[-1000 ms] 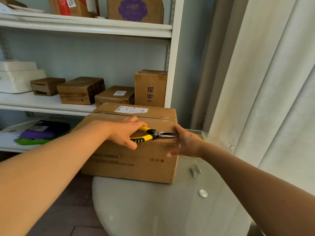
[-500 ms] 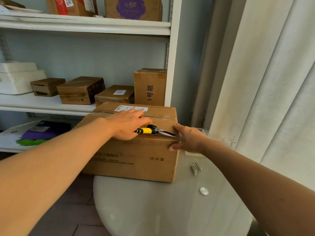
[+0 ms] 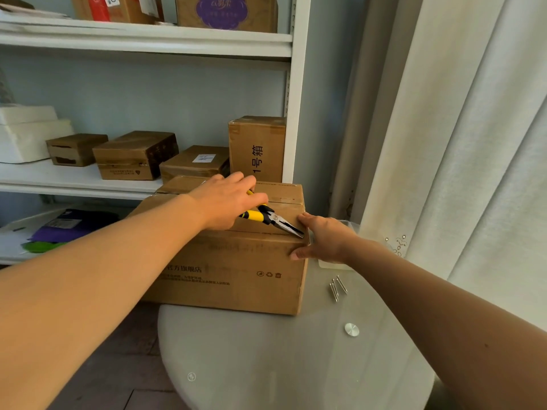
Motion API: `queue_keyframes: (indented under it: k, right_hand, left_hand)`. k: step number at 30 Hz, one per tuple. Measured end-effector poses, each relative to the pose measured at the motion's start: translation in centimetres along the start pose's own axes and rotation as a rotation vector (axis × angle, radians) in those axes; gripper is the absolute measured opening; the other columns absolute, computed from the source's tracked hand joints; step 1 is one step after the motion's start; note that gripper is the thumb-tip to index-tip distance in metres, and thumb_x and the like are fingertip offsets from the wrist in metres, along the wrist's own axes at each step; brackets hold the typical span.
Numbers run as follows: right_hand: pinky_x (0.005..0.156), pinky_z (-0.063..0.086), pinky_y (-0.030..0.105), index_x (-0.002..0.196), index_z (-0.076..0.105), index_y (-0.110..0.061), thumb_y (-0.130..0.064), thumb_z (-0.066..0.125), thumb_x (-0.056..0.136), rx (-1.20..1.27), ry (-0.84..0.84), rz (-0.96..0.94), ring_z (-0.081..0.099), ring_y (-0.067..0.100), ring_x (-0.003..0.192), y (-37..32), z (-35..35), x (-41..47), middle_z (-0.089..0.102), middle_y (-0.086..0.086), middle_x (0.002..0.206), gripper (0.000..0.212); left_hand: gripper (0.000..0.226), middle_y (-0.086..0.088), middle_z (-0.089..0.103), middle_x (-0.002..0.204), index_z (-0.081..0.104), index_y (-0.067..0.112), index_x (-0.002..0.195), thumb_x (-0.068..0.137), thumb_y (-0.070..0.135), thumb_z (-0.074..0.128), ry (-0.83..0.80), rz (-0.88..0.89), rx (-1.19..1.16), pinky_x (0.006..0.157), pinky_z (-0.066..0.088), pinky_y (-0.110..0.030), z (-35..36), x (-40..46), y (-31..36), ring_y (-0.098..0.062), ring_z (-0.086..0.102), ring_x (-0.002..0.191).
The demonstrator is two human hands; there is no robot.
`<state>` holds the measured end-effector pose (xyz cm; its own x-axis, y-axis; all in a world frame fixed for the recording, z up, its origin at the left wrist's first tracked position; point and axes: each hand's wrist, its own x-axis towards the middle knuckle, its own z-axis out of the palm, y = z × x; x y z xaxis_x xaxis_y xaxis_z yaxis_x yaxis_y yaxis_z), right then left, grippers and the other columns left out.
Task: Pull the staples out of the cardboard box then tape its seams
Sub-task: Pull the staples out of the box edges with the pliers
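Observation:
A large cardboard box [image 3: 236, 270] with printed text on its front stands on a round glass table [image 3: 296, 365]. My left hand [image 3: 228, 202] grips yellow-and-black needle-nose pliers [image 3: 270, 221] over the box top, jaws pointing down-right to the box's front right top corner. My right hand [image 3: 322, 238] holds that right corner, thumb on the top edge and fingers on the side. The staple at the jaw tips is too small to make out.
A few pulled staples [image 3: 337, 287] lie on the glass right of the box, near a metal table stud [image 3: 351, 329]. A clear plastic tray [image 3: 343, 261] sits behind my right hand. White shelves [image 3: 74, 179] with small boxes stand behind; a curtain [image 3: 458, 143] hangs right.
My left hand has risen onto the box top and tilted the pliers, so the jaws now slant down to the right corner. My right hand stays on that corner.

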<state>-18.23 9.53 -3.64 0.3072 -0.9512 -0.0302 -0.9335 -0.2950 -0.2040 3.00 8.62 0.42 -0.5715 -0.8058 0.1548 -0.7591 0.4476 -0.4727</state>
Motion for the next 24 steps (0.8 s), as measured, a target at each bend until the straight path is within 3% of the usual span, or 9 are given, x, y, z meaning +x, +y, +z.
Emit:
queue_keyframes:
  k: [8, 11, 14, 17, 20, 24]
  right_hand:
    - [0.102, 0.043, 0.04, 0.144, 0.032, -0.02, -0.047, 0.069, 0.08, 0.006, -0.002, -0.002, 0.048, 0.026, 0.126, 0.2, 0.2, 0.3, 0.048, 0.003, 0.14, 0.079]
    - [0.102, 0.042, 0.04, 0.144, 0.032, -0.02, -0.047, 0.069, 0.081, 0.004, -0.003, 0.001, 0.048, 0.026, 0.126, 0.3, 0.3, 0.4, 0.048, 0.004, 0.14, 0.078]
    - [0.1, 0.043, 0.038, 0.143, 0.033, -0.02, -0.046, 0.069, 0.081, 0.002, 0.0, -0.001, 0.049, 0.025, 0.125, 0.3, 0.3, 0.4, 0.05, 0.003, 0.138, 0.077]
    - [0.099, 0.044, 0.038, 0.142, 0.034, -0.02, -0.046, 0.069, 0.081, -0.003, -0.002, -0.003, 0.05, 0.025, 0.123, 0.1, 0.2, 0.4, 0.051, 0.003, 0.136, 0.076]
    - [0.098, 0.045, 0.037, 0.142, 0.034, -0.019, -0.046, 0.069, 0.081, -0.01, -0.001, -0.006, 0.051, 0.025, 0.123, 0.1, 0.3, 0.4, 0.051, 0.004, 0.136, 0.076]
    - [0.098, 0.045, 0.038, 0.143, 0.033, -0.019, -0.046, 0.069, 0.081, -0.002, 0.0, -0.004, 0.051, 0.025, 0.123, 0.2, 0.3, 0.4, 0.051, 0.004, 0.136, 0.077]
  left_hand:
    - [0.059, -0.002, 0.04, 0.121, 0.03, 0.029, 0.134, 0.086, -0.003, 0.045, -0.012, 0.016, 0.05, 0.086, 0.038, -0.033, -0.2, 0.2, -0.1, -0.017, 0.039, 0.107]
    - [0.056, -0.003, 0.043, 0.119, 0.033, 0.029, 0.133, 0.088, -0.002, 0.044, -0.095, -0.013, 0.004, 0.085, 0.04, -0.033, -0.9, 0.1, 0.3, -0.019, 0.043, 0.107]
    - [0.045, -0.002, 0.05, 0.1, 0.042, 0.028, 0.125, 0.089, 0.001, 0.045, -0.266, -0.078, -0.124, 0.069, 0.046, -0.03, -1.7, 0.0, 0.7, -0.02, 0.052, 0.089]
    - [0.04, -0.001, 0.047, 0.088, 0.043, 0.025, 0.122, 0.09, 0.002, 0.044, -0.372, -0.109, -0.204, 0.054, 0.035, -0.024, -2.0, 0.0, 1.0, -0.014, 0.046, 0.072]
    - [0.048, -0.005, 0.041, 0.101, 0.038, 0.025, 0.129, 0.089, 0.0, 0.045, -0.402, -0.111, -0.254, 0.067, 0.04, -0.028, -1.9, -0.2, 0.8, -0.018, 0.044, 0.087]
    - [0.055, -0.003, 0.036, 0.11, 0.033, 0.025, 0.133, 0.086, -0.001, 0.046, -0.221, -0.057, -0.1, 0.077, 0.037, -0.03, -1.8, -0.4, 0.4, -0.016, 0.033, 0.096]
